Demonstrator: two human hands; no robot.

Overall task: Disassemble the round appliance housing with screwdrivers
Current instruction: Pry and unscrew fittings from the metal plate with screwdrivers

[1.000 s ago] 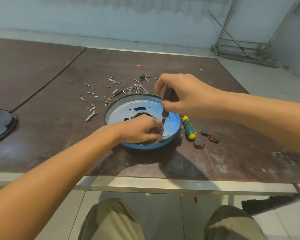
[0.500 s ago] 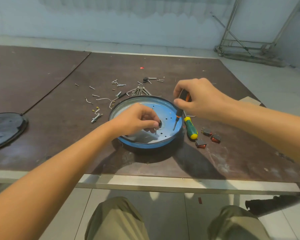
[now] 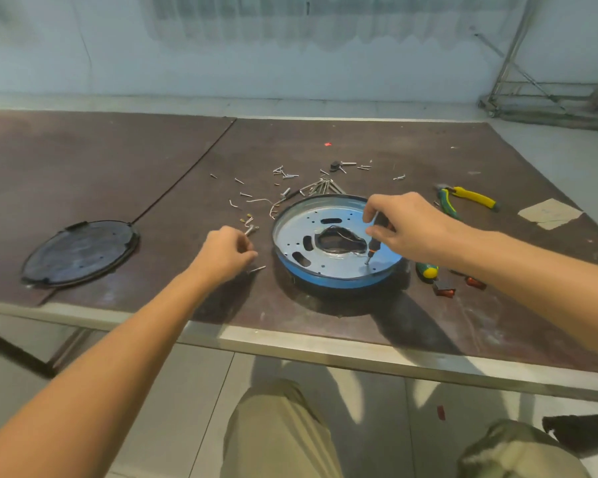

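Observation:
The round appliance housing [image 3: 325, 270], a blue-rimmed shallow pan with a perforated metal plate and a dark central hole, lies on the brown table. My right hand [image 3: 408, 225] grips a black and orange screwdriver [image 3: 373, 248], holding it upright with its tip on the plate near the front right rim. To the left of the housing, my left hand [image 3: 227, 251] hovers low over the table with its fingers curled together. A loose screw [image 3: 257, 269] lies on the table just below its fingertips, apart from them.
Several loose screws and wire bits [image 3: 290, 177] lie behind the housing. A black round cover [image 3: 80, 251] sits at the left. At the right are a green-yellow screwdriver [image 3: 427, 270], pliers [image 3: 466, 198], red switches [image 3: 444, 291] and a paper scrap [image 3: 549, 213]. The table's metal front edge [image 3: 290, 346] is close.
My left hand pinched a screw inside the housing, then moved left out of it; a screw now lies on the table there. My right hand set the screwdriver tip back on the plate.

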